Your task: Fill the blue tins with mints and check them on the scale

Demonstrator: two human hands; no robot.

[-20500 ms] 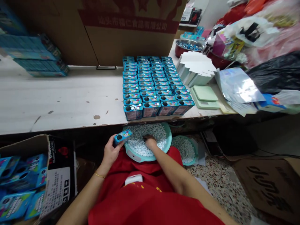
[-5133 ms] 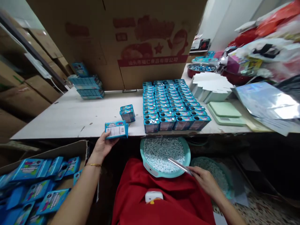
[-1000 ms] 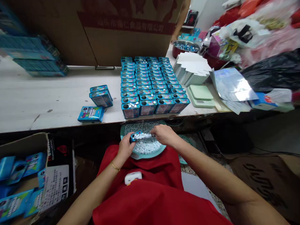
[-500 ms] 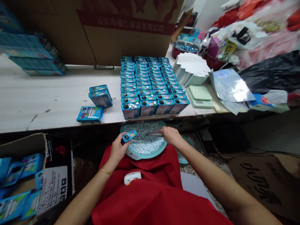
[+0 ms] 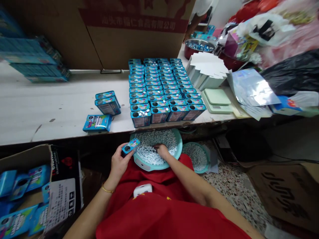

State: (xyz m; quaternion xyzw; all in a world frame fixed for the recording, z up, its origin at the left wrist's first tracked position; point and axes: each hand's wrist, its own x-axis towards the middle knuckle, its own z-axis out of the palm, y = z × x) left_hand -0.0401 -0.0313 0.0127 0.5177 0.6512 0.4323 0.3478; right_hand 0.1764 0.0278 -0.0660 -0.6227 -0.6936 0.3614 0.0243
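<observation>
My left hand [image 5: 119,160] is closed around a small blue candy tin [image 5: 131,146], tilted, its dark round hole facing up. It holds the tin over the left rim of a turquoise basin [image 5: 178,155] on my lap. White candy pellets [image 5: 151,155] fill the basin. My right hand [image 5: 162,151] is down among the pellets, fingers closed on a metal scoop, most of which is hidden now. On the table above stand rows of blue tins [image 5: 159,114] with open holes; a few pellets lie on their tops. Two tins [image 5: 108,104] stand apart, and another tin [image 5: 97,123] lies flat.
A pale green scale [image 5: 218,99] and a stack of white card [image 5: 208,68] are right of the rows. A second basin [image 5: 196,157] of pellets sits lower right. At left, an open carton [image 5: 62,186] holds more tins. Behind stands a large cardboard box [image 5: 139,43].
My right hand has moved left and down into the pellets, and the scoop's metal has gone largely out of sight. My left hand has shifted slightly left with the tin.
</observation>
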